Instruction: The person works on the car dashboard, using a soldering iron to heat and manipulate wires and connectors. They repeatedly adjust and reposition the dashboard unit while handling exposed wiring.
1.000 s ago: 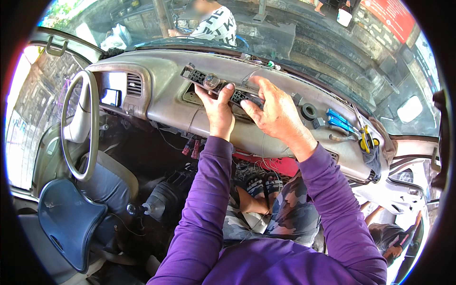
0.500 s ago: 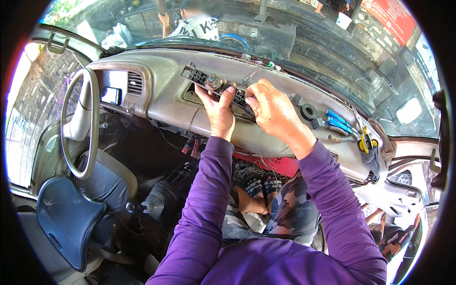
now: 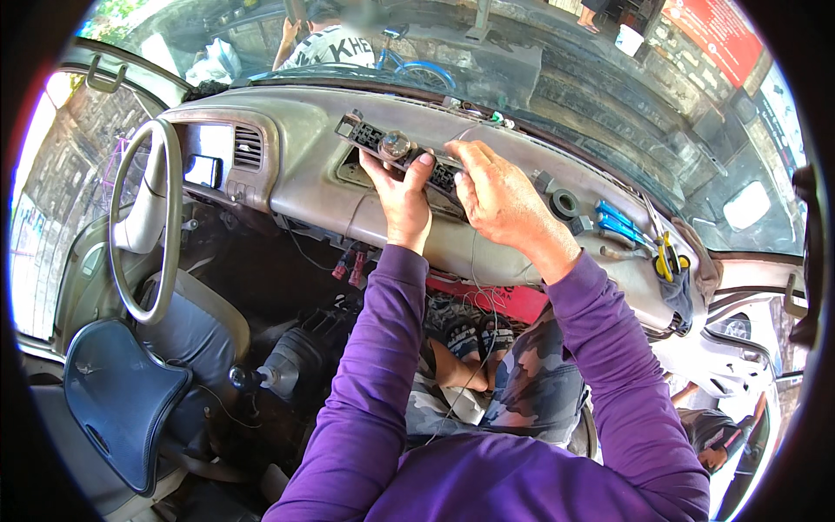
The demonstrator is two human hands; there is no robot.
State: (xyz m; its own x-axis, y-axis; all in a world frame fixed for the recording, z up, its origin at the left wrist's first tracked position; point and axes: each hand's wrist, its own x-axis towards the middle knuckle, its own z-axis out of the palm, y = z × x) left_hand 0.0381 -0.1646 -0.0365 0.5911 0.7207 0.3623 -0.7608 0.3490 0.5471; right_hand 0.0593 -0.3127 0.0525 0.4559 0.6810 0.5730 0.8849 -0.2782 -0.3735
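Observation:
My left hand (image 3: pixel 406 191) is closed around a long dark slotted module (image 3: pixel 367 136), its thumb across the front. The module is held tilted above the dashboard, its right end lower. A round, shiny part (image 3: pixel 395 145) sits near its middle. At the right end, my right hand (image 3: pixel 504 196) has its index finger stretched out and apart from the thumb, which is close to the module's edge. Its other fingers are partly hidden. Beneath this hand a thin wire (image 3: pixel 474 270) hangs toward my lap; its upper end is out of sight.
On the dashboard (image 3: pixel 304 187) at right lie a tape roll (image 3: pixel 564 204), blue-handled tools (image 3: pixel 619 222) and yellow-handled pliers (image 3: pixel 668 257). The steering wheel (image 3: pixel 174 226) and gear lever (image 3: pixel 239 376) are at left. Two people are outside the vehicle.
My right index finger has lifted and straightened away from the thumb. My left hand keeps the module nearly in place. Outside, the person beyond the windshield has shifted left.

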